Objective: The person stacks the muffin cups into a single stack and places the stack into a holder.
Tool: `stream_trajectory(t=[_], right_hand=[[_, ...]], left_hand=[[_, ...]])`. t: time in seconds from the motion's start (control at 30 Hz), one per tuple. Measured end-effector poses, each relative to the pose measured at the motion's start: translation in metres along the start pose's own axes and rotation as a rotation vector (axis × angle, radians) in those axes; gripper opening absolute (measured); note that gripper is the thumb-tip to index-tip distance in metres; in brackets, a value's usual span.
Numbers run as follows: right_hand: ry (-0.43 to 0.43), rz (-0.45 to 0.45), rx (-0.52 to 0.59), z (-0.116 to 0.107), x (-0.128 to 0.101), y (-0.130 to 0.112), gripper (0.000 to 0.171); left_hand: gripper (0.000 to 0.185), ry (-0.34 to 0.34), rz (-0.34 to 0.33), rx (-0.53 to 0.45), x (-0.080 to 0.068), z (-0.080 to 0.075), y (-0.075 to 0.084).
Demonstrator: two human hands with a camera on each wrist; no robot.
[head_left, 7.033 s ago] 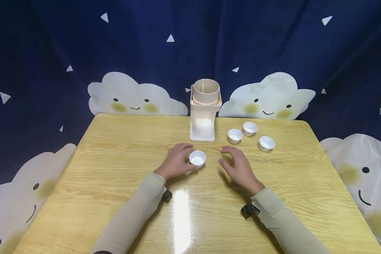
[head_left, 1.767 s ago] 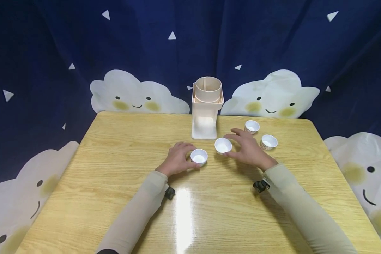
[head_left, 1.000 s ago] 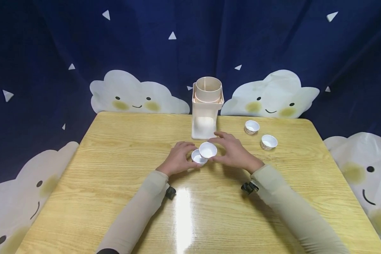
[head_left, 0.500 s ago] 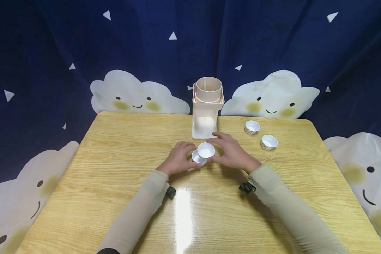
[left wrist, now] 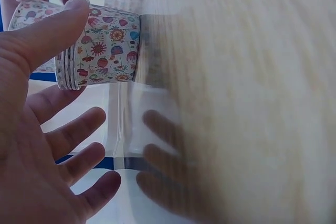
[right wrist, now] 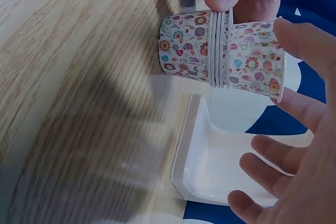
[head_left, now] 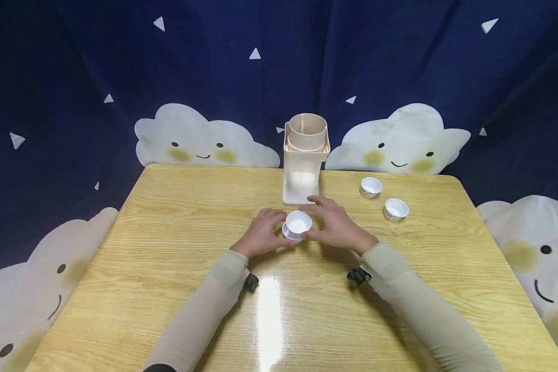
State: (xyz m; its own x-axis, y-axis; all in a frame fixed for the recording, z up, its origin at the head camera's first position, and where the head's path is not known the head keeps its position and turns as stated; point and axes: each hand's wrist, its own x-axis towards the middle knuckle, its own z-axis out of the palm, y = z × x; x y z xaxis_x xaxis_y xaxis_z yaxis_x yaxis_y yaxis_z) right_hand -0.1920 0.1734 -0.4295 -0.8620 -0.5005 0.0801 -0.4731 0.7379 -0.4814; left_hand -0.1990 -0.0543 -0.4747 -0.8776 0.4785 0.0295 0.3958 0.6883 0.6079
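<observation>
Near the table's middle, my left hand [head_left: 261,233] grips a small stack of nested paper cups [left wrist: 107,48] between thumb and index finger. The stack stands upright on the table, with flower-patterned sides and several rims layered together. My right hand [head_left: 337,226] pinches one more patterned paper cup [right wrist: 256,59], white inside, by its rim. That cup is upright over the stack's mouth, and in the head view it covers part of the opening. Whether its base is inside the top cup is hard to tell. The other fingers of both hands are spread.
Behind the hands stands a cream plastic stand [head_left: 301,188] with a round tube [head_left: 308,133] in its top. Two paper cups, a farther one [head_left: 371,187] and a nearer one [head_left: 396,209], sit upright at the right on the wooden table [head_left: 190,206]. A dark blue curtain [head_left: 204,62] hangs behind.
My right hand has picked up one of the three cups on the right and carried it left over the stack. Lately it has edged further left. My left hand has kept its hold.
</observation>
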Motion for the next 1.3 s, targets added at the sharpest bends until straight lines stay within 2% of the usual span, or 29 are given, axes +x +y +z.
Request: stream_trajectory(t=[0.47,0.73,1.3], right_hand=[[-0.017,-0.003,-0.003,0.0024,0.0008,-0.0011,0.065],[-0.019,-0.017,-0.014,0.0051,0.0005,0.0009,0.059],[-0.015,-0.026,0.0,0.0085,-0.0001,0.0017,0.056]], left_hand=[[0.072,-0.009,-0.004,0.031,0.0016,0.0023,-0.0026],[0.069,0.009,0.014,0.029,0.0022,0.0032,-0.0019],[0.072,-0.009,0.019,0.032,0.0048,0.0035,-0.0015]])
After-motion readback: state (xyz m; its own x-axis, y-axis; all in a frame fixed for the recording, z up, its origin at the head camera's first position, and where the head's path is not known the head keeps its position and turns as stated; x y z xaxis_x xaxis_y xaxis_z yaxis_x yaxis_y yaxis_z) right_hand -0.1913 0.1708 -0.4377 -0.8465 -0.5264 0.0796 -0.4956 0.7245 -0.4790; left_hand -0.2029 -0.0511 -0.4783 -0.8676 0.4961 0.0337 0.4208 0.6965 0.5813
